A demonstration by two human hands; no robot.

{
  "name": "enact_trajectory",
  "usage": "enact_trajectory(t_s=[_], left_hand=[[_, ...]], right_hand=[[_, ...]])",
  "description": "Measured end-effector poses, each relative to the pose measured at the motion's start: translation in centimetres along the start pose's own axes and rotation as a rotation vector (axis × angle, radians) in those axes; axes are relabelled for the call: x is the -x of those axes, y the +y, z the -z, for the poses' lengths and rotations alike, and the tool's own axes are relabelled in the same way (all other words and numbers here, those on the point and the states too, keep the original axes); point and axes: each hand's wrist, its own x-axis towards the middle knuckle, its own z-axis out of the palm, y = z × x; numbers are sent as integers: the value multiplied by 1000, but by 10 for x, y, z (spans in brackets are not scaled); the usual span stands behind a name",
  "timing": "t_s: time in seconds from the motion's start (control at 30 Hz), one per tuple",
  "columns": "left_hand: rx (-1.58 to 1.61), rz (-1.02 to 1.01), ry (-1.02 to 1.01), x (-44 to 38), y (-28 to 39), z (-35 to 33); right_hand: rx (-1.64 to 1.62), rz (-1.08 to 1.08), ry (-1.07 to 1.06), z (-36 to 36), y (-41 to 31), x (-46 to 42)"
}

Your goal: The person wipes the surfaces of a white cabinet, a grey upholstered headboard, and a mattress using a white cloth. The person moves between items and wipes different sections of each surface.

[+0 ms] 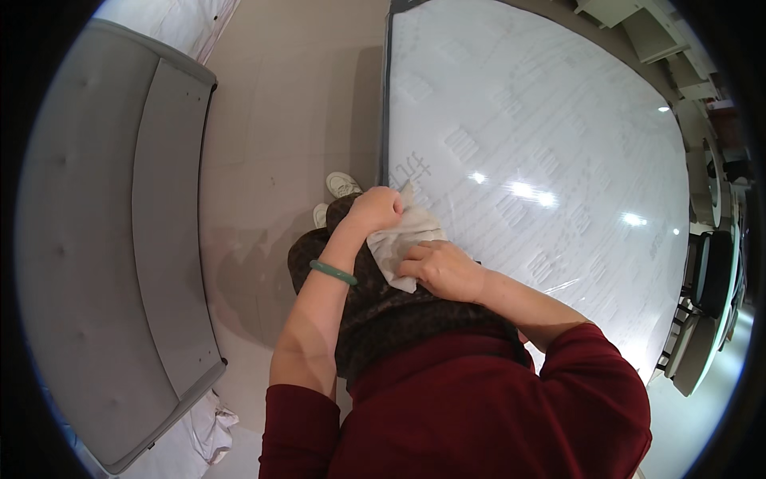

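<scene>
A crumpled off-white cloth lies between my two hands, above my dark patterned trousers. My left hand, with a green bangle on its wrist, is closed on the cloth's upper left part. The fingers of my right hand pinch its lower right part. Just beyond the hands is a mattress in clear plastic wrap, bright with light reflections.
A grey upholstered bed piece with a flat panel stands at the left, across the tiled floor. White plastic sheeting lies at its lower end. Chairs and white furniture stand beyond the mattress.
</scene>
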Motion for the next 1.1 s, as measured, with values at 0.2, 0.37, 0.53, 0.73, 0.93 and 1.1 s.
enact_trajectory(t_s=[0.2,0.37,0.53,0.73,0.93,1.1], left_hand=[[697,60,181,11,-13,21],[1037,226,414,17,-16,26],[1308,282,431,14,-30,9],[1714,269,457,13,-41,-17],[1498,373,460,24,-12,-8],[1196,272,429,24,-26,-16]], right_hand=[[-36,-16,8,-2,3,0],[-89,-36,19,0,2,-3],[-143,-78,35,5,-1,-5],[-213,-95,21,11,-5,-8],[-182,-68,65,19,-7,-13],[-188,-86,60,28,-11,-15]])
